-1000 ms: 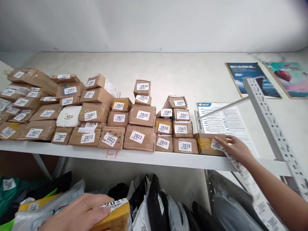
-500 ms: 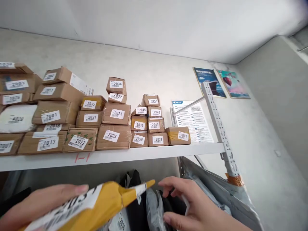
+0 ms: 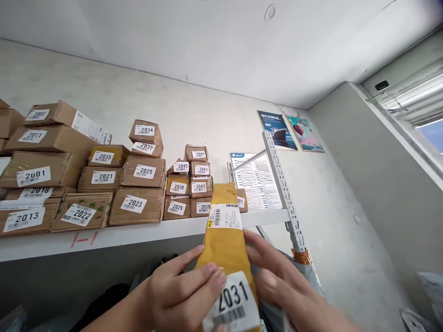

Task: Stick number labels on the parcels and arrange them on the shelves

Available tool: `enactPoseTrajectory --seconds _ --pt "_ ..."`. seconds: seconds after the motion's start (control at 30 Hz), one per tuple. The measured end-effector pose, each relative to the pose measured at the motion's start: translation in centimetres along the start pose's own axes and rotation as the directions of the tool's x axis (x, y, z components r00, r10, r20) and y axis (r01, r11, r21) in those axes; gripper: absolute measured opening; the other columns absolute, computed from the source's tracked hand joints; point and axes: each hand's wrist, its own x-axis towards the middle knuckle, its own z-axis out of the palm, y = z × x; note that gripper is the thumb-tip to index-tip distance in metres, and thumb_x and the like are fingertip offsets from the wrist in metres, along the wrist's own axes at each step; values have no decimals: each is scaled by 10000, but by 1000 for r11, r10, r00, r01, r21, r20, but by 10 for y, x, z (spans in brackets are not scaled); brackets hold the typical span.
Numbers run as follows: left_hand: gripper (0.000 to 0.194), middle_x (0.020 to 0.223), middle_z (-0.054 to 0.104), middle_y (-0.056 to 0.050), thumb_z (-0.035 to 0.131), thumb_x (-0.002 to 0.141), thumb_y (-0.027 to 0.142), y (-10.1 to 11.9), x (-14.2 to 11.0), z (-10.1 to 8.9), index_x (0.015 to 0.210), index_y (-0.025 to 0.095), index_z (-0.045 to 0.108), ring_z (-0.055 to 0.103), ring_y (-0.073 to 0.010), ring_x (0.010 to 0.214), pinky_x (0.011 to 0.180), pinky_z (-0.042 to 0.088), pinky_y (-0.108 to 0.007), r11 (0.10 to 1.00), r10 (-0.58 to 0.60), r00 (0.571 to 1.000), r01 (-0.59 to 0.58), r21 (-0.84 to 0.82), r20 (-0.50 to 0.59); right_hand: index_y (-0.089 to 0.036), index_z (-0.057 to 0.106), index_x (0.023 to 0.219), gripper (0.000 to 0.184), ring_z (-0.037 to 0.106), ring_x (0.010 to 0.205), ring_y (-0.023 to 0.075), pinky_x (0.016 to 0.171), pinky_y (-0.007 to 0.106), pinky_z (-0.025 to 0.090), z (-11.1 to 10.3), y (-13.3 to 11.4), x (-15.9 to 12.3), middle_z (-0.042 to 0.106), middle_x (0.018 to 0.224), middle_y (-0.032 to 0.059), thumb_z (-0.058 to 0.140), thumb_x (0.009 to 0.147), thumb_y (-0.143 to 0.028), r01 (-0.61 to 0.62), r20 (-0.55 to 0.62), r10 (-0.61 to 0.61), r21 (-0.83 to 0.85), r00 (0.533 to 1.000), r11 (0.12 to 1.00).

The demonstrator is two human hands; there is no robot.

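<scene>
A long yellow parcel (image 3: 226, 249) points away from me, its far end in front of the upper shelf's row of boxes. A large label (image 3: 233, 299) reading 2031 is stuck near its close end, and a smaller shipping label (image 3: 225, 216) lies farther along. My left hand (image 3: 187, 290) grips the parcel from the left, fingertips on its top by the number label. My right hand (image 3: 280, 276) is closed against its right side, the fingers partly hidden. The parcel covers part of a small box (image 3: 242, 199) behind it.
Stacked numbered cardboard boxes, such as box 2023 (image 3: 136, 205), stand on the white upper shelf (image 3: 145, 234). A metal upright (image 3: 284, 180) with orange tape (image 3: 302, 257) ends the rack on the right. Dark bags (image 3: 107, 299) sit below. Posters (image 3: 277, 130) hang on the wall.
The yellow parcel has swung from slanting at lower left to pointing forward at the shelf. My right hand has come from apart to its right side. The view has turned right.
</scene>
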Motion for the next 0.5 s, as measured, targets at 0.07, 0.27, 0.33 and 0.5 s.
enactPoseTrajectory --seconds 0.07,0.27,0.33,0.5 --pt "137 792 706 27 450 855 205 -2 11 23 873 184 584 624 -63 852 963 542 -255 999 12 995 -16 -40 -96 -274 349 1363 725 624 1020 262 827 423 538 -2 2 12 555 1285 126 671 745 -476 -40 -2 41 102 999 994" --pt "133 733 490 52 542 674 153 -15 7 68 781 224 508 621 -114 855 854 594 -344 995 26 983 -42 -85 -180 -247 308 1366 764 611 1071 237 812 346 531 -19 15 41 581 1267 105 706 721 -339 53 -83 -35 224 996 973" --pt "163 761 425 48 560 656 137 -20 6 75 771 229 491 607 -106 833 875 581 -352 996 44 980 -59 -72 -192 -251 303 1367 752 601 1091 238 834 353 525 -24 18 47 582 1272 97 696 733 -349 87 -97 -66 224 993 971" --pt "248 836 388 35 584 638 99 -33 7 89 800 235 454 572 -101 844 910 567 -370 992 112 981 -119 -36 -157 -258 331 1364 761 533 1186 217 1007 368 430 -35 32 61 533 1338 85 729 721 -341 212 -92 -204 96 975 973"
